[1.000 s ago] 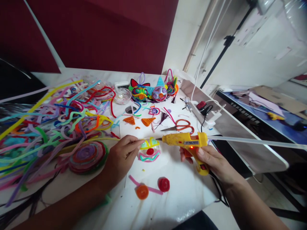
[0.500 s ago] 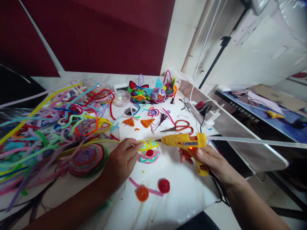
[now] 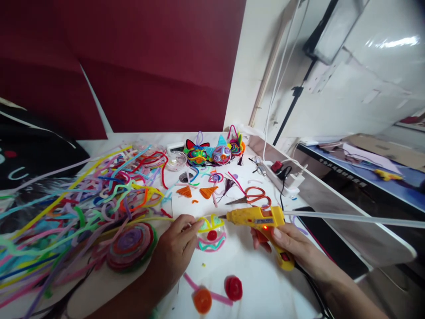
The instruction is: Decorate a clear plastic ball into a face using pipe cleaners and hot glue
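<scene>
Now, with right grip (image 3: 289,239) around yellow glue gun (image 3: 255,216), left grip (image 3: 178,244) knuckles-up at decorated face (image 3: 211,235), exact hold hidden.

A maroon panel (image 3: 159,66) rises behind the far edge of the white table (image 3: 265,283), where three decorated face ornaments (image 3: 222,155) sit in a row, a clear round dish (image 3: 177,161) just to their left. To their right lies a white power strip (image 3: 272,176); nearer, orange-handled scissors (image 3: 255,195) point their blades left. Farther right, a blue-topped table (image 3: 410,186) holds brown cardboard (image 3: 387,144) and a blurred yellow tool (image 3: 388,175), perhaps a glue gun
</scene>
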